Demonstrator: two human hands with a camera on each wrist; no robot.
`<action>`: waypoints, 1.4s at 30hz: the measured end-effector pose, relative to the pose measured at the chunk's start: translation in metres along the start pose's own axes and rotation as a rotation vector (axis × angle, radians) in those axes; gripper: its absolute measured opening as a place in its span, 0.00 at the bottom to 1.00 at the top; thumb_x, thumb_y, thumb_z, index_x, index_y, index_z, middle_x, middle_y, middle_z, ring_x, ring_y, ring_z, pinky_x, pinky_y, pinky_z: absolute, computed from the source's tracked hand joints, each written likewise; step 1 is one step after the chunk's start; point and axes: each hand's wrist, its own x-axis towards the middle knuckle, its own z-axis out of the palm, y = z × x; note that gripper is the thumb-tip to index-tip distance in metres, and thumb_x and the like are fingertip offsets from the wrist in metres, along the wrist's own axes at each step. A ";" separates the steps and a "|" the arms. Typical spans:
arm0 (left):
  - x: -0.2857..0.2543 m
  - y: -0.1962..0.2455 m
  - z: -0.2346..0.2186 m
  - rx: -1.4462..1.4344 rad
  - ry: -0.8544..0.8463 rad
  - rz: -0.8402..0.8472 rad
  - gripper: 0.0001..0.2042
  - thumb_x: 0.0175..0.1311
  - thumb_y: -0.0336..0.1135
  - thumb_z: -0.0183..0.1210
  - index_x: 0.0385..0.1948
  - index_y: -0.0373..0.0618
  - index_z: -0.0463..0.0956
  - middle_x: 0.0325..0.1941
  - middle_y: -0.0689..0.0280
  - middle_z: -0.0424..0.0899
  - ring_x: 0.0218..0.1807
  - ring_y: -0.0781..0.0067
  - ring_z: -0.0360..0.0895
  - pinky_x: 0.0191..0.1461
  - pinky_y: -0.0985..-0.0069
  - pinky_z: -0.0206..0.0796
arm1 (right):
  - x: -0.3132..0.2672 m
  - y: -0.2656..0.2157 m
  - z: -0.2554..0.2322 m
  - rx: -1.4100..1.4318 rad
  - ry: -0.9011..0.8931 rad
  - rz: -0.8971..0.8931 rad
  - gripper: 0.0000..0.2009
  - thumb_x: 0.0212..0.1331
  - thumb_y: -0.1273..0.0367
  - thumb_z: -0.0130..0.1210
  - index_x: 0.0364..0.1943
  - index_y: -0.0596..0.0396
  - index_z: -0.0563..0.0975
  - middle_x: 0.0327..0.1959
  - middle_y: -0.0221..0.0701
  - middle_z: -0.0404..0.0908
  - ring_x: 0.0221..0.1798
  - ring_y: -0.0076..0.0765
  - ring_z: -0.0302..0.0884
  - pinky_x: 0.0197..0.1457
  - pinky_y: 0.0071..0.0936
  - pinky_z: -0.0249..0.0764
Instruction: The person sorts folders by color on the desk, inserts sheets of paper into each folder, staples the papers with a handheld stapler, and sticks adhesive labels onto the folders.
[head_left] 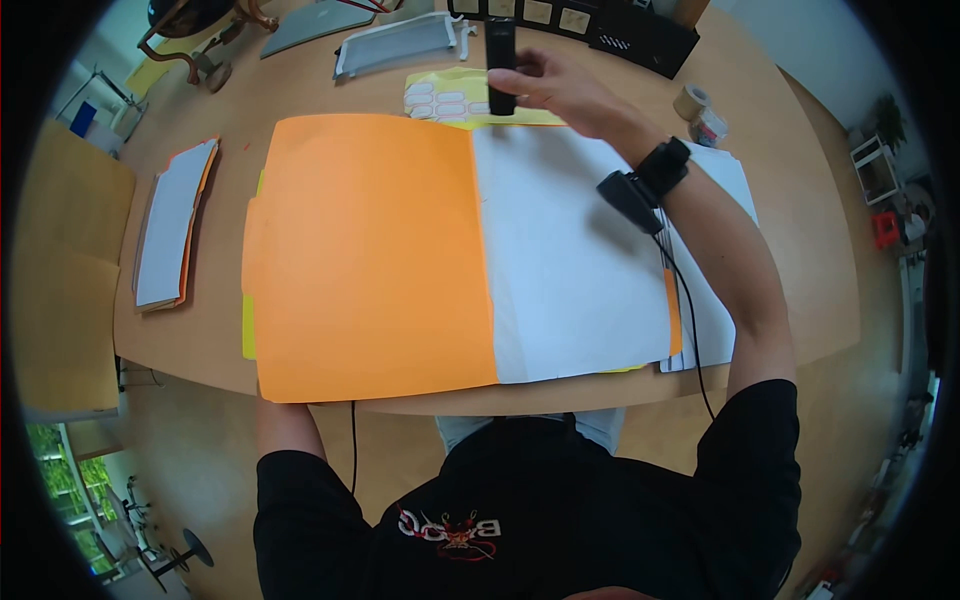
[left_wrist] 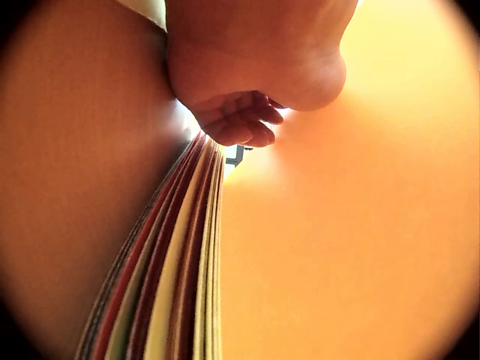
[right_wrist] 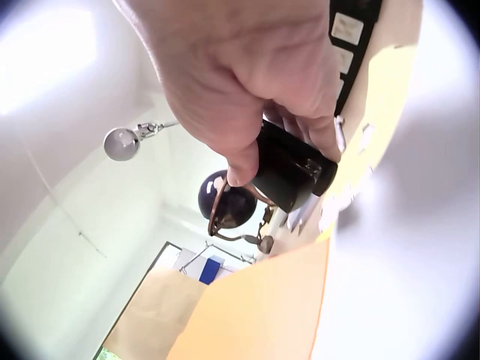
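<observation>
An orange folder cover lies open beside a white inner page. Above the page's top edge, my right hand grips an upright black object; in the right wrist view its thumb and fingers wrap round that black object. The orange cover hides my left hand in the head view. In the left wrist view the left hand has bent fingers at the far end of a stack of coloured sheet edges, beside an orange surface; whether it holds them I cannot tell.
A stack of papers lies at the left. Behind the folder are a yellow label sheet, a grey tray and a black organizer. Tape stands at the right, near more white sheets. A cable trails from the right wrist.
</observation>
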 end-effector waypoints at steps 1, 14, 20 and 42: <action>0.002 0.001 0.002 0.009 -0.006 0.000 0.12 0.73 0.45 0.53 0.50 0.54 0.79 0.64 0.61 0.76 0.73 0.61 0.62 0.76 0.56 0.53 | 0.004 0.008 0.009 0.022 0.025 -0.034 0.30 0.61 0.54 0.66 0.55 0.67 0.73 0.44 0.37 0.79 0.48 0.29 0.77 0.52 0.25 0.74; 0.005 -0.007 0.024 0.050 -0.008 0.034 0.13 0.73 0.44 0.53 0.51 0.53 0.79 0.64 0.61 0.76 0.73 0.61 0.63 0.76 0.57 0.53 | -0.044 0.043 -0.118 -1.130 0.395 0.288 0.33 0.55 0.47 0.61 0.59 0.57 0.77 0.47 0.44 0.84 0.49 0.47 0.83 0.53 0.38 0.76; 0.008 -0.003 0.032 0.096 -0.012 0.032 0.13 0.73 0.44 0.52 0.51 0.52 0.79 0.64 0.61 0.76 0.72 0.61 0.64 0.76 0.58 0.54 | -0.054 0.064 -0.125 -1.112 0.425 0.403 0.28 0.53 0.48 0.63 0.50 0.56 0.81 0.42 0.40 0.86 0.42 0.42 0.86 0.45 0.38 0.79; 0.018 0.008 0.064 0.282 -0.041 -0.022 0.14 0.73 0.43 0.52 0.52 0.51 0.80 0.64 0.62 0.77 0.71 0.62 0.65 0.76 0.60 0.54 | -0.108 0.002 -0.016 -1.111 -0.460 -0.156 0.25 0.72 0.55 0.49 0.71 0.42 0.66 0.74 0.49 0.59 0.76 0.53 0.55 0.74 0.43 0.60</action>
